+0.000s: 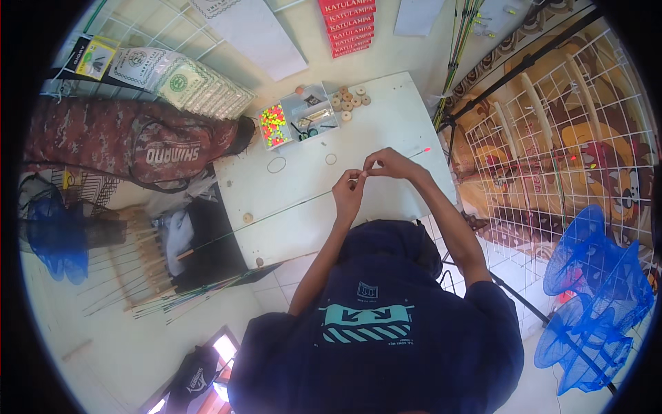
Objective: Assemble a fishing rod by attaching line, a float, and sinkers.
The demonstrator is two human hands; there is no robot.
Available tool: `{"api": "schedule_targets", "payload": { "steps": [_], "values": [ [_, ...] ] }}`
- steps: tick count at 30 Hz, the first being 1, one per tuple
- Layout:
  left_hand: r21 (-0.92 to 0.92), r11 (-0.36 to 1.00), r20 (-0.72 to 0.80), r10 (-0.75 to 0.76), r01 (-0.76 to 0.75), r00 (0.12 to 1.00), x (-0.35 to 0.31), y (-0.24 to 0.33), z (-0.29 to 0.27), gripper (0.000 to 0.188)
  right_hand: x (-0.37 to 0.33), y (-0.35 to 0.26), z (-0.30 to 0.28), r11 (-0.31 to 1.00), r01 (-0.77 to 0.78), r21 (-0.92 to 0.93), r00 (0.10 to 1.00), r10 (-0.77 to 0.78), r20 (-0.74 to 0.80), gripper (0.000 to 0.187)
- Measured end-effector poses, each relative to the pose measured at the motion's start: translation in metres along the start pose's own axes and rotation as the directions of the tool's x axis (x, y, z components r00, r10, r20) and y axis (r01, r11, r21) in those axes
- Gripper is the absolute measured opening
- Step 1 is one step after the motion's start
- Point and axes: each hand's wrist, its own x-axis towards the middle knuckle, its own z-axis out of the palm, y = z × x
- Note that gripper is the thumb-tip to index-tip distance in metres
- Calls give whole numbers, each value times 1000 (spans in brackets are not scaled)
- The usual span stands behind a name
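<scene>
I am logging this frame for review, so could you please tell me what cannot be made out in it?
- Head view: whatever the left hand and right hand pinch between their fingers is too small to identify.
- Head view: the contents of the clear compartment box are too small to tell apart.
- Head view: the near edge of the white table is hidden by the person's hood.

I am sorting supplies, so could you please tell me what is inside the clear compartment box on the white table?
The clear compartment box holds bright pink, yellow and green beads in its left section; its other sections hold small dark pieces, too small to identify. Anything beneath them is hidden.
</scene>
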Motion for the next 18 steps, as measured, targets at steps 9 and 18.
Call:
{"api": "schedule_targets", "payload": {
  "steps": [9, 18],
  "values": [
    [-253, 945, 79, -192, 206, 978, 7, 39, -33, 16, -2, -63, -7, 955, 91, -284, 986, -127, -112, 9],
    [-329, 900, 304, -185, 285, 935, 18, 75, -64, 22, -7, -103, -14, 876, 154, -457, 968, -226, -107, 9]
  ]
}}
